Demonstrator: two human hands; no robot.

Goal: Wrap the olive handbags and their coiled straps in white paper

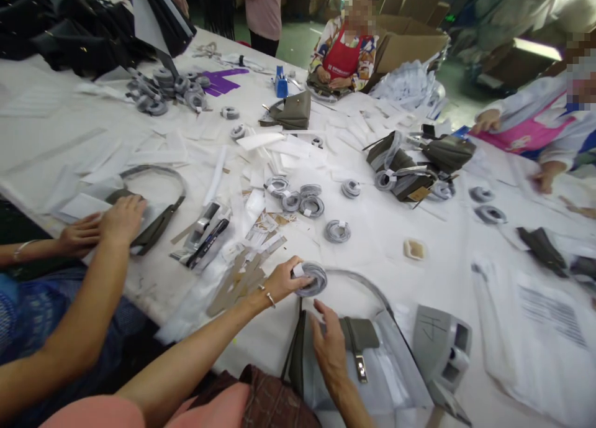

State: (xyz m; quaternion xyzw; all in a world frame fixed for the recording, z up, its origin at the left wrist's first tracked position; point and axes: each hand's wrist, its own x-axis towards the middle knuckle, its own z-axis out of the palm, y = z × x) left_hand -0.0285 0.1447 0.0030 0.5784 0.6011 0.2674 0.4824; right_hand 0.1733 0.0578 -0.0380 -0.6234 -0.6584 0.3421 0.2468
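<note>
My left hand [285,281], with a bracelet at its wrist, is closed around a grey coiled strap [315,280] that has a white band. The coil is held just above the far side of an olive-grey handbag [367,335]. Clear plastic covers much of the bag, and a metal clasp [361,368] shows on its front flap. Its shoulder strap [367,283] arches away over the white table. My right hand [331,344] lies over the bag's left part, fingers apart, holding nothing visible.
Right of the bag stands a grey tape dispenser [442,341]. More coiled straps [311,205] lie ahead among paper strips, near a black marker [208,243]. At left, a co-worker's hands [121,220] work on another bag [156,229]. Others stand across the table [372,273].
</note>
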